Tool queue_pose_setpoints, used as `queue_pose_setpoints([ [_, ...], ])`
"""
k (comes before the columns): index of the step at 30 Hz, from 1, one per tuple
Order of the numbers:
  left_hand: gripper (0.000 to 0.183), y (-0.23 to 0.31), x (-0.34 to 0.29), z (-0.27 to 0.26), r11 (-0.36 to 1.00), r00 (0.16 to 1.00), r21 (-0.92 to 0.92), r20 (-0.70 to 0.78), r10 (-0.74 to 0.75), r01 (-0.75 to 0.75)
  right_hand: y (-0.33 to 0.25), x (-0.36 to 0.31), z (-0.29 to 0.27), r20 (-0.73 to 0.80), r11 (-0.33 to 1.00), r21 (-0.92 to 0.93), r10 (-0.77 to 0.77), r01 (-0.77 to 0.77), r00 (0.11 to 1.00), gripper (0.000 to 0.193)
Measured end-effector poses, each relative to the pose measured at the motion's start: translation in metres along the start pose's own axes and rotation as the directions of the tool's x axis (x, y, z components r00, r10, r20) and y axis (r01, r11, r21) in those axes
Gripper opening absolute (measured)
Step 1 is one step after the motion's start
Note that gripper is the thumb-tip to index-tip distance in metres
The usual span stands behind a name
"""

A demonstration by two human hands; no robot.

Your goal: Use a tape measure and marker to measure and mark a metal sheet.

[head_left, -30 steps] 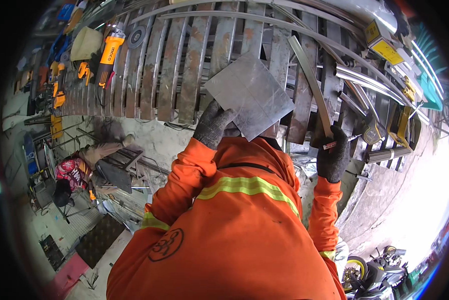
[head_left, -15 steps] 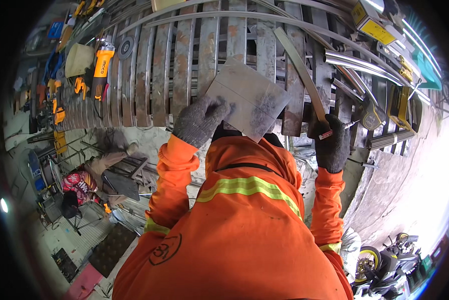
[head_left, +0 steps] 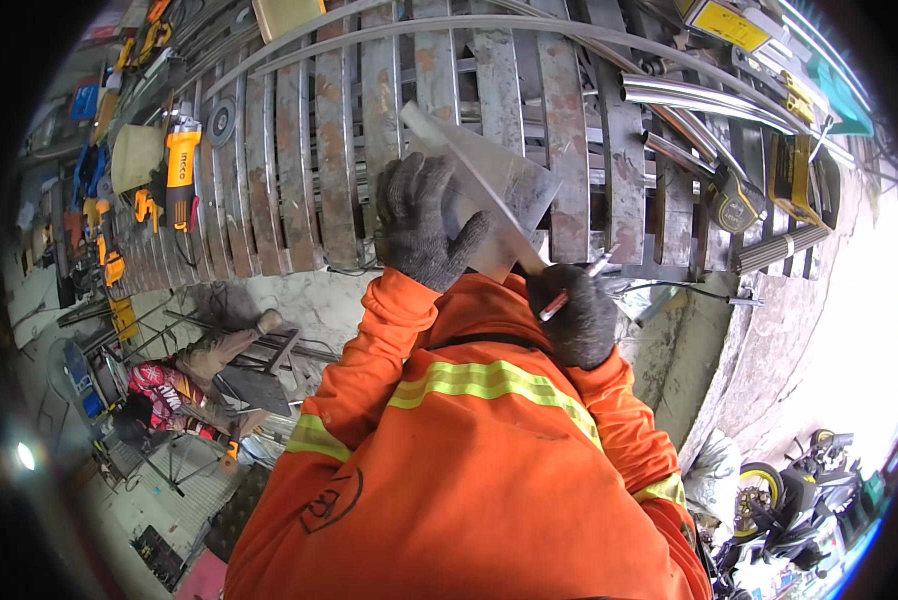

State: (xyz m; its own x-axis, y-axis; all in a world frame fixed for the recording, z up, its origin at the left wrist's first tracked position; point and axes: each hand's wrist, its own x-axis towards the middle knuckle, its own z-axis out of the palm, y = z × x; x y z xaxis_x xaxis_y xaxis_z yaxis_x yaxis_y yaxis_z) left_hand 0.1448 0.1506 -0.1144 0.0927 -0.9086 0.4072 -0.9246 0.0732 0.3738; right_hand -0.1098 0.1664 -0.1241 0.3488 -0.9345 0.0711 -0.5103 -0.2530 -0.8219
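Note:
My left hand (head_left: 424,225), in a dark grey knitted glove, lies over the left part of a square grey metal plate (head_left: 529,190), fingers and thumb apart. The plate rests on the slatted metal bench, its near corner by my waist. A long flat metal strip (head_left: 481,190) crosses it slantwise from far left to near right. My right hand (head_left: 577,318), gloved alike, is closed round the strip's near end. A slim marker-like pen (head_left: 599,264) also sticks out of that grip. The left palm and the plate's left edge are partly hidden.
On the bench's left lie a yellow angle grinder (head_left: 181,165) and a grinding disc (head_left: 221,122). Shiny tubes (head_left: 704,102), a tape measure (head_left: 737,205) and a bundle of rods (head_left: 784,250) lie at right. Another person (head_left: 164,395) is low at left; a motorcycle (head_left: 779,500) stands lower right.
My right hand has moved left with the strip and pen, bringing the strip across the plate. My left hand has shifted slightly right, and its fingers now reach farther over the plate.

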Motion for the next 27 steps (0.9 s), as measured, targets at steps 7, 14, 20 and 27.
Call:
queue_pose_setpoints([
  [7,0.069,-0.012,-0.006,0.01,0.993,0.989,0.065,0.104,-0.108,0.101,0.004,0.025,-0.034,0.163,0.956,0.014,-0.292,0.294,0.942,0.025],
  [14,0.069,-0.022,0.0,0.012,1.0,0.997,-0.011,0.079,-0.001,0.002,0.033,0.105,-0.053,0.209,0.93,0.367,-0.094,0.011,0.973,0.025],
  [20,0.074,-0.039,0.016,0.015,0.997,0.984,-0.02,0.165,0.072,-0.07,0.02,0.145,-0.028,0.335,0.916,0.045,-0.389,0.398,0.858,0.042],
  [27,0.098,0.039,-0.027,-0.005,0.998,0.962,-0.015,0.267,-0.058,0.064,0.007,0.137,-0.032,0.368,0.835,-0.083,-0.481,0.544,0.796,0.059],
])
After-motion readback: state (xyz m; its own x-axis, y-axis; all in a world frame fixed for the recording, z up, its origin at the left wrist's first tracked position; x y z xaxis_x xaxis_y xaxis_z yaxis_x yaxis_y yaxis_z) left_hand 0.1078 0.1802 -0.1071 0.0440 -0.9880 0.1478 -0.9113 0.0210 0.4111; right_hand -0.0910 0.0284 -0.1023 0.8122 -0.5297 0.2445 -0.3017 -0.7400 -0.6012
